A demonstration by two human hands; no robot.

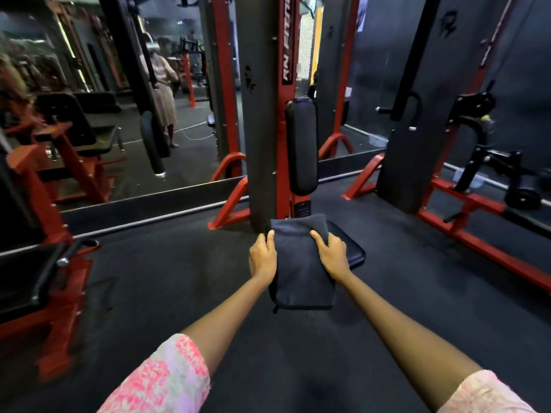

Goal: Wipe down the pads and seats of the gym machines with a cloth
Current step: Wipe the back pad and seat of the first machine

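A dark blue folded cloth lies draped over the black seat of a red and grey machine, its near end hanging past the seat's front edge. My left hand holds the cloth's left edge, with the fingers wrapped over the seat's side. On the cloth's right side rests my right hand, its thumb on top of the fabric. Directly behind the seat, an upright black back pad is mounted on the machine's column.
A wall mirror runs along the left and reflects a person and benches. A red-framed bench stands close at the left. Another red and black machine stands at the right. Dark rubber floor surrounds the seat.
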